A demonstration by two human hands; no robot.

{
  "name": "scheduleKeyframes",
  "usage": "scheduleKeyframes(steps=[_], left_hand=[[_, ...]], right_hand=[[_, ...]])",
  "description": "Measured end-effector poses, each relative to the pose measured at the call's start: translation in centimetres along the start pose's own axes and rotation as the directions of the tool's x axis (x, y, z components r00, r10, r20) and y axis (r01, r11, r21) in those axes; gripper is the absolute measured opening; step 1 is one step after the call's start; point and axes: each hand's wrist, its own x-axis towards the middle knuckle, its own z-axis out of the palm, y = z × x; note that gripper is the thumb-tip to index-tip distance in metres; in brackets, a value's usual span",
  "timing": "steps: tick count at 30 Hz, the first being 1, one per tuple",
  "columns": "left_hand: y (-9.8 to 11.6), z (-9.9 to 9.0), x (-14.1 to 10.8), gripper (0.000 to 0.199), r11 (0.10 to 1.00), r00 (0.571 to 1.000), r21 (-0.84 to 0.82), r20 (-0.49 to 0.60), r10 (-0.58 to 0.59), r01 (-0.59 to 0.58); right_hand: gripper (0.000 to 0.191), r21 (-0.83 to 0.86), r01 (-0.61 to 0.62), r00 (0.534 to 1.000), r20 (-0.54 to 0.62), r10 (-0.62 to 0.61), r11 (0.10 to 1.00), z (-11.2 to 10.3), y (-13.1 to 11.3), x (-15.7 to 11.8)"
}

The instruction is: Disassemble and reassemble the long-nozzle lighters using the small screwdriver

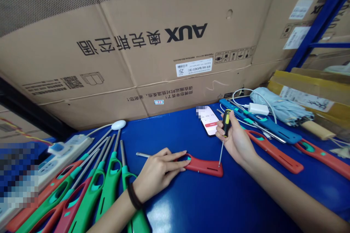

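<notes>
At lower centre, a long red plastic lighter (205, 166) lies left to right; the left hand (157, 171) rests outstretched on its trigger end, the right hand (232, 134) grips a black-and-yellow screwdriver (226, 122) upright over its right end.

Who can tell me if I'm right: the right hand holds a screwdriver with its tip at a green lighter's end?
Not quite: the lighter is red, not green, as the head view shows. The right hand does hold the screwdriver with its tip at that lighter's end.
</notes>
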Motion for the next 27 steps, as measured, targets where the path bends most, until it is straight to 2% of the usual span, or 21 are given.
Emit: scheduleKeyframes(steps=[6,10,12,18,23,27], left_hand=[[-0.1,0.1,0.0,0.028,1.0,1.0,0.01,-0.009,0.009,-0.009],[-0.2,0.2,-0.1,0.027,0.998,1.0,0.055,-0.009,-0.006,0.006],[-0.3,0.1,-0.1,0.027,0.998,1.0,0.056,-0.007,-0.011,0.011],[-0.3,0.0,0.0,0.028,1.0,1.0,0.02,-0.022,0.001,-0.001],[-0.3,0.0,0.1,0.029,1.0,1.0,0.001,-0.017,-0.003,0.003],[-0.3,0.0,0.1,0.029,1.0,1.0,0.01,-0.008,-0.007,0.007]], right_hand=[[0.034,0.002,-0.028,1.0,0.003,0.028,1.0,-0.1,0.2,0.0],[0.034,0.051,-0.159,0.987,-0.013,0.16,0.986,0.0,0.5,-0.2],[0.033,0.069,-0.186,0.982,-0.004,0.187,0.98,0.1,0.3,-0.3],[0.03,0.054,0.072,0.997,0.016,-0.073,0.996,-0.2,-0.8,0.1],[0.036,-0.006,0.054,0.997,0.048,-0.053,0.999,-0.1,-0.2,0.0],[0.037,-0.01,-0.007,1.0,0.022,0.008,1.0,0.1,0.3,-0.2]])
